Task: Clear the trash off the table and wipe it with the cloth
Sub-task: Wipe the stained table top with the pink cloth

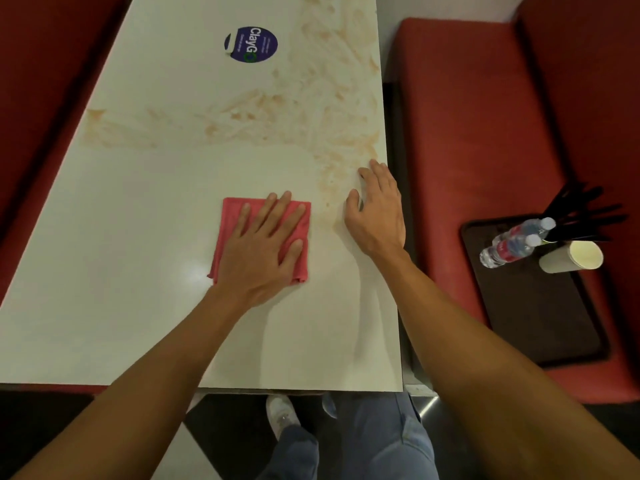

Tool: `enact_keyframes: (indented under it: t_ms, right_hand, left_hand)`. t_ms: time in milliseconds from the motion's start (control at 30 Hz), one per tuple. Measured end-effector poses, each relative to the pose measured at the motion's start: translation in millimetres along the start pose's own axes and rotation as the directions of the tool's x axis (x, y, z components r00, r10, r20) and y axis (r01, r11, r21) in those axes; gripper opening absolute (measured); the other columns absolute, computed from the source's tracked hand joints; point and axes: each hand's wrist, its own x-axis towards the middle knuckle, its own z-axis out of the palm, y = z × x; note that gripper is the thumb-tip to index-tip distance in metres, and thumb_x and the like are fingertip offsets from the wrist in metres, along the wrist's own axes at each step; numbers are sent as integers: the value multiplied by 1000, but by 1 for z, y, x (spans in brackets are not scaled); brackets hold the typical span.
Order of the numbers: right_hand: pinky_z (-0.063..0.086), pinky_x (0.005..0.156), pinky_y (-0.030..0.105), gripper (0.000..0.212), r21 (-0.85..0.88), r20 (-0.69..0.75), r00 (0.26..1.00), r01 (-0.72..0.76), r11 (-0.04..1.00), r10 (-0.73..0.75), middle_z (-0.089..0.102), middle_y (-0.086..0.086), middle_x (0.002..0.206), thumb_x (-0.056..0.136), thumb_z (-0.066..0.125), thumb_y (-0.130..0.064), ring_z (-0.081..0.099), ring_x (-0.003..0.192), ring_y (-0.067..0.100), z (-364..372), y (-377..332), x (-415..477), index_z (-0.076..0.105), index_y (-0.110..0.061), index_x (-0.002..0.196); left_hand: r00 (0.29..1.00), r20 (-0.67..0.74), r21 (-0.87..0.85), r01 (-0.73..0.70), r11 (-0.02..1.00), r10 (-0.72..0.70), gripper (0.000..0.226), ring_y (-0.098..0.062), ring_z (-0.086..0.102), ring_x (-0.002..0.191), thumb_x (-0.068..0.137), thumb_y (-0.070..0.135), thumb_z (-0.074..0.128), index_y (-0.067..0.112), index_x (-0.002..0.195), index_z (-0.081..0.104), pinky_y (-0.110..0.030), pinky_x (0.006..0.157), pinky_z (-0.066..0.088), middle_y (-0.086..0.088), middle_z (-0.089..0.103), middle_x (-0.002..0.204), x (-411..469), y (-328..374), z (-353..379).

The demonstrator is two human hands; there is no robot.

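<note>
Head view, looking down: well left of the cloth, a red seat (41, 81) runs along the white counter (121, 237). Beyond the cloth, toward the far end of the counter, lies a round blue sticker (251, 44). The red cloth (230, 216), folded to a square, lies flat on the counter, nearer its right edge. The left grip (263, 247) lies on top of the cloth, released, with fingers straight and spread, palm pressing down.

Beyond the cloth and to its right, brownish smears (311, 109) cover the counter out to its right edge. Just right of the cloth and apart from it, the right grip (377, 209) is released and grasps nothing; its spread fingertips touch the counter by the right edge.

Well right of the cloth, off the counter, a second red seat (478, 133) carries a dark tray (540, 323). On the tray's far end lie two plastic bottles (512, 244), a paper cup (571, 257) on its side, and a bunch of black utensils (585, 209).
</note>
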Motion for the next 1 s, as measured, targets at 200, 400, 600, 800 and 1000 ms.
enact_keyframes:
  t_ms: [200,400,600,800,1000]
  right_hand:
    - [16,131,40,54,24,3,1000,-23,999,23,29,-1,171,104,40,-34,16,160,14,0,1,1,48,-16,154]
    - [16,131,41,53,44,11,1000,-15,999,15,29,-2,171,104,38,-34,16,160,13,-2,3,2,48,-17,154]
    - [19,131,41,55,25,7,1000,-13,1000,13,30,-2,170,103,35,-37,16,160,14,3,5,4,48,-17,153]
    - [19,130,42,52,38,-4,1000,-10,999,11,32,0,169,105,38,-33,18,159,15,1,4,4,50,-16,152]
    - [18,131,41,51,26,-5,1000,-1,1000,1,32,1,169,104,41,-31,19,159,16,1,4,5,49,-14,152]
  left_hand:
    - [982,-24,-13,189,982,-189,65,-20,-1,162,107,50,20,30,168,9,-56,130,3,3,3,176,48,17,0]
    - [999,18,-16,30,999,-29,64,-16,-4,162,109,48,22,30,168,6,-53,130,4,6,1,176,14,15,1]
    - [975,-24,-27,222,975,-222,66,-21,0,162,107,50,18,28,168,10,-56,130,3,2,4,176,88,22,0]
    - [999,3,-22,41,999,-41,63,-15,-2,162,109,51,18,32,168,10,-52,130,2,7,3,176,54,-1,0]
    - [984,-49,-34,169,985,-170,64,-23,4,162,107,49,22,27,168,15,-57,129,3,0,9,176,105,20,1]
